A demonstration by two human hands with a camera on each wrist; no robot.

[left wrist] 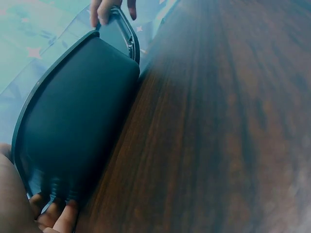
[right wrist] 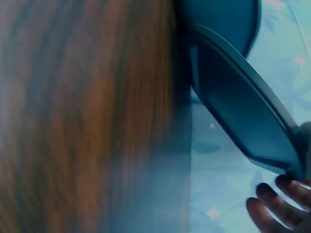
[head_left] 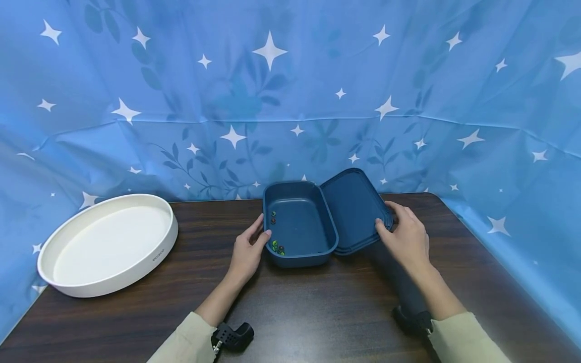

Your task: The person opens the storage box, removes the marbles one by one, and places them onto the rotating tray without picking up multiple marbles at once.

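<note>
Box (head_left: 299, 260): dark blue, open-topped, upright on the wood table (head_left: 317, 317), between the two hands.
Left hand (head_left: 247, 250): holds the box at its left wall, thumb at the rim, fingers along the outside.
Lid (head_left: 351, 212): dark blue, tilted, just beside the box's right wall; whether a hinge joins the two cannot be told.
Right hand (head_left: 406, 234): pinches the lid's right edge, thumb on the upward face, some fingers spread beyond the edge.
Small pieces (head_left: 278, 248): green and dark, lying in the box along its left wall; likely loose and prone to roll if the box tips.
Box handling: probably light, stiff plastic, smooth enough to slide on the table; low breakage risk.
Box hold point: left wall and rim, as now; opposing walls suit a level lift.
Lid handling: thin and likely light, with slight flex; the smooth face may slip under one thumb.
Lid hold point: outer right edge, between thumb and fingers; avoid twisting the side next to the box.
</note>
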